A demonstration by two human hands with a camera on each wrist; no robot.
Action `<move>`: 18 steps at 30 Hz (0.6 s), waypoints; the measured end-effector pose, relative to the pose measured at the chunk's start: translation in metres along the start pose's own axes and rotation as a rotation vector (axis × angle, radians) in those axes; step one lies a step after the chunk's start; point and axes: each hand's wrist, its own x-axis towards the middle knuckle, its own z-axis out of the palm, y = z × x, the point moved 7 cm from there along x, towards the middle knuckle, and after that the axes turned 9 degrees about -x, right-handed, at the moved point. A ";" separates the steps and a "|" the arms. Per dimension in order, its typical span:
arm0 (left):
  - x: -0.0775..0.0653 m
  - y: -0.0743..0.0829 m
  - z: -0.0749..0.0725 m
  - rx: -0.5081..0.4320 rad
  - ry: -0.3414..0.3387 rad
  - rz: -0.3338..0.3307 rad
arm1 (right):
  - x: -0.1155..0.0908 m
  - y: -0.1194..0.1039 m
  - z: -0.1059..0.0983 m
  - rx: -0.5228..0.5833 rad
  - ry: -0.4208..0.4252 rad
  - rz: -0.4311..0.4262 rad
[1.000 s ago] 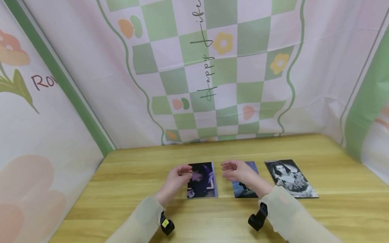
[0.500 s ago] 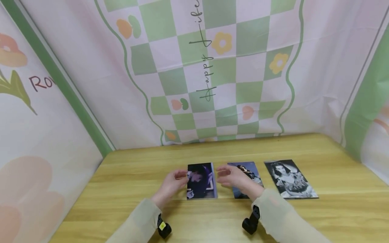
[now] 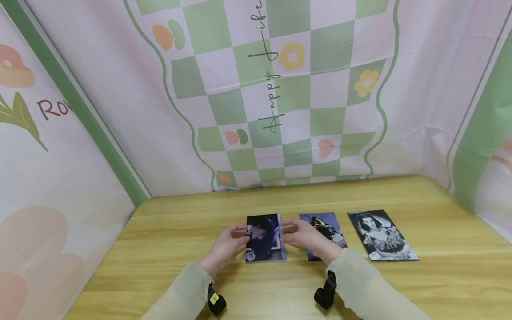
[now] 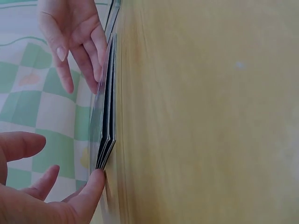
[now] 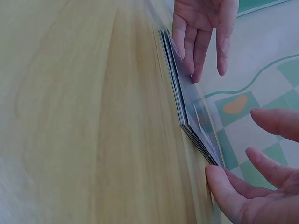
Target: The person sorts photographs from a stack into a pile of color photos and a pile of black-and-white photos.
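Observation:
A small stack of photo cards (image 3: 264, 238), its top one dark purple, lies flat on the table. My left hand (image 3: 225, 244) touches the stack's left edge with its fingertips (image 4: 96, 179), the thumb raised apart from them. On the other side my right hand (image 3: 306, 238) has relaxed fingers (image 5: 219, 179) at the right edge. In the left wrist view several thin layers show along the side of the stack (image 4: 108, 112). Neither hand curls round the cards. Part of a blue photo card (image 3: 320, 222) is hidden under my right hand and wrist.
A black-and-white photo card (image 3: 384, 235) lies on the right of the wooden table (image 3: 180, 218). Behind the table hangs a green and white checked cloth (image 3: 256, 98), with another printed cloth (image 3: 44, 178) on the left side.
My right hand has moved left from over the blue card to the right edge of the purple stack. My left hand has shifted slightly left, off the stack's top, to its left edge.

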 end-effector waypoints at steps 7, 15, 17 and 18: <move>0.000 -0.002 0.000 -0.009 0.001 -0.004 | 0.001 0.001 0.002 -0.012 -0.011 -0.001; -0.001 -0.002 0.002 -0.014 0.005 -0.004 | 0.001 0.000 0.003 -0.009 -0.013 -0.009; -0.002 -0.002 0.002 -0.016 0.008 -0.005 | 0.000 0.000 0.003 -0.009 -0.014 -0.008; -0.002 -0.002 0.002 -0.018 0.009 -0.005 | 0.001 0.000 0.003 -0.012 -0.008 -0.005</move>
